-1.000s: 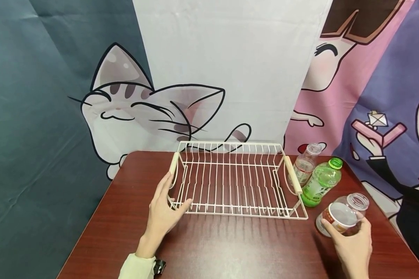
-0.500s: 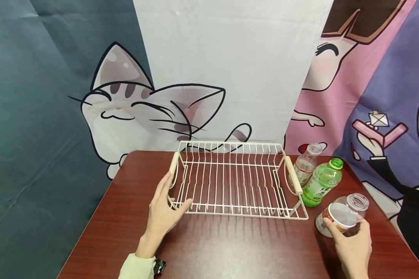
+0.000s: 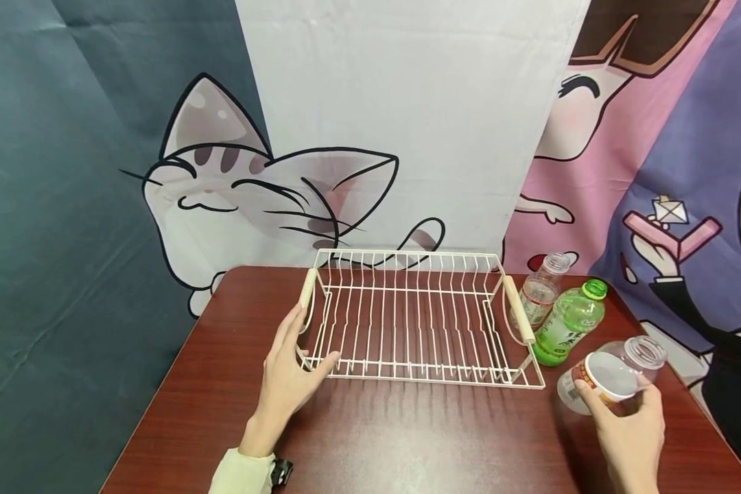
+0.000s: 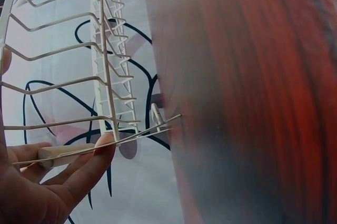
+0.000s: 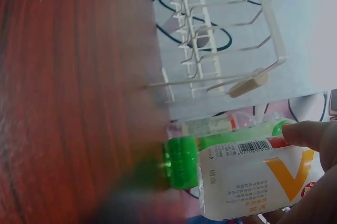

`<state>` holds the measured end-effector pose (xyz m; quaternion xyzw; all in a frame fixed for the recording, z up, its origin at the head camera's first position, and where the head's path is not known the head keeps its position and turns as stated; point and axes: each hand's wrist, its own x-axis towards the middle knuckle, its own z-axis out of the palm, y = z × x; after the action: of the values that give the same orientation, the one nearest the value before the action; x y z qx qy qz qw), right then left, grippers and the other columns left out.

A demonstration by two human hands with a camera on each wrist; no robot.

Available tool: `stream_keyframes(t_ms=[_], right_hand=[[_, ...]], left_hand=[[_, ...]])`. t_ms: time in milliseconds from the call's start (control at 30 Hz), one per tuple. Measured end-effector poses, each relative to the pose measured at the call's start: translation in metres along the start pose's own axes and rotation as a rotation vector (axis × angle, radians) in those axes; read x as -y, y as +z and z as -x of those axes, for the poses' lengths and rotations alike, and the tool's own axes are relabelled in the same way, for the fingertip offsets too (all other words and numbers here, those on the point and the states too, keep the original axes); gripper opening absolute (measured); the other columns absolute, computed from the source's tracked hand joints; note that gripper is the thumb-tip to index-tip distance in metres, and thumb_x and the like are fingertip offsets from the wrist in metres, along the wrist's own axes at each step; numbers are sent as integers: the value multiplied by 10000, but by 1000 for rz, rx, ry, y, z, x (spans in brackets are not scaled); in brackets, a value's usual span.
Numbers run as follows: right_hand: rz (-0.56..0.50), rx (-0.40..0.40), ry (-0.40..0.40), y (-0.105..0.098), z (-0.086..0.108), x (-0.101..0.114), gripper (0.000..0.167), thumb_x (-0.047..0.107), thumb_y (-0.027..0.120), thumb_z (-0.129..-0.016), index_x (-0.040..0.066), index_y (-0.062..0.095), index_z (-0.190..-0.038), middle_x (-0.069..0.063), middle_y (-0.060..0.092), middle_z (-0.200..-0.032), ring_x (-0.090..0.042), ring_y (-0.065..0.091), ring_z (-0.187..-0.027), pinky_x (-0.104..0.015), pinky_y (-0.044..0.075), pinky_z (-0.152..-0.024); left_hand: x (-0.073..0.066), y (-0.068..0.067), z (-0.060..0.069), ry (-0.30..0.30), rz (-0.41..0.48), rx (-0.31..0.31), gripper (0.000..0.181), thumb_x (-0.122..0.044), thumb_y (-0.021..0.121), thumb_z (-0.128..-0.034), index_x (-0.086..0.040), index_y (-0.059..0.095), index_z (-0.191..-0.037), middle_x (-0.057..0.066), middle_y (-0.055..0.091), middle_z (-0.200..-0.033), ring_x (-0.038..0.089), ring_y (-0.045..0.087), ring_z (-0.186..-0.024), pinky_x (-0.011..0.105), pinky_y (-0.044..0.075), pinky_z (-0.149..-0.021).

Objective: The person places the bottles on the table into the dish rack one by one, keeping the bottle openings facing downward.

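Note:
A white wire dish rack (image 3: 420,381) with pale wooden handles stands at the back middle of the table. My left hand (image 3: 287,381) holds its front left corner, thumb over the front rail. In the left wrist view the fingers (image 4: 87,174) lie against the rack's wires beside a wooden handle. At the right, my right hand (image 3: 630,429) grips a clear plastic bottle (image 3: 611,376) round its body. Its label (image 5: 253,176), white with an orange V, shows in the right wrist view. The bottle leans a little to the right; its base contact is unclear.
Just behind the held bottle stands a green plastic bottle (image 3: 565,333). Another clear bottle (image 3: 538,296) is beyond it, close to the rack's right handle (image 3: 519,310). A printed cloth backdrop (image 3: 444,123) rises behind the dark red table (image 3: 407,439).
My right hand and its bottle have shifted slightly right, with the bottle's neck moving up and to the right. My left hand and the dish rack have kept their place.

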<state>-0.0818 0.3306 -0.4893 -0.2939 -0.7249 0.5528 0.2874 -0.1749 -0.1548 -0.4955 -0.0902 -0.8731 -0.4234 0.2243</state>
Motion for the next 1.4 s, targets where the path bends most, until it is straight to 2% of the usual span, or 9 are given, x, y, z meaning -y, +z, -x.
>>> stream_keyframes(t_ms=[133, 333, 700, 1067, 1200, 1400], right_hand=[[-33, -9, -38, 0, 4, 9, 665, -37, 903, -864, 352, 572, -1290, 192, 620, -1164, 31, 594, -1049, -31, 452, -825], [19, -19, -106, -2, 7, 24, 674, -22, 892, -881, 360, 568, -1333, 216, 588, -1188, 43, 579, -1069, -36, 437, -851], [-21, -28, -158, -2, 9, 52, 687, -62, 896, -857, 260, 638, -1406, 177, 653, -1221, 7, 630, -1069, -52, 455, -873], [13, -4, -177, 0, 8, 54, 708, -32, 901, -865, 264, 625, -1446, 217, 630, -1221, 4, 611, -1126, -37, 436, -941], [43, -3, -231, 1, 8, 56, 722, -36, 923, -825, 246, 662, -1436, 251, 639, -1184, 39, 606, -1094, -61, 412, -954], [127, -21, -343, 1, 7, 61, 786, -12, 971, -740, 199, 703, -1449, 337, 591, -1143, 97, 538, -1086, -173, 336, -1046]], left_hand=[[0, 0, -1, 1, -1, 0, 998, -386, 957, -850, -168, 477, -1697, -23, 438, -1746, 296, 791, -897, 560, 635, -814], [0, 0, -1, -6, -6, 3, 1006, -395, 956, -847, -184, 471, -1702, -34, 432, -1749, 286, 777, -898, 563, 628, -810], [2, 1, -1, 3, -21, -2, 1002, -402, 960, -844, -162, 483, -1693, -42, 437, -1745, 269, 775, -895, 501, 627, -796], [2, 0, 0, 6, -15, 1, 1007, -403, 957, -844, -165, 476, -1696, -33, 434, -1746, 286, 781, -895, 500, 630, -797], [2, 0, 0, 3, -13, 1, 1014, -403, 961, -842, -171, 473, -1699, -37, 433, -1746, 297, 781, -894, 522, 635, -800], [1, 0, -1, 6, -18, 2, 1005, -401, 963, -842, -151, 484, -1690, -27, 436, -1744, 294, 780, -891, 531, 636, -799]])
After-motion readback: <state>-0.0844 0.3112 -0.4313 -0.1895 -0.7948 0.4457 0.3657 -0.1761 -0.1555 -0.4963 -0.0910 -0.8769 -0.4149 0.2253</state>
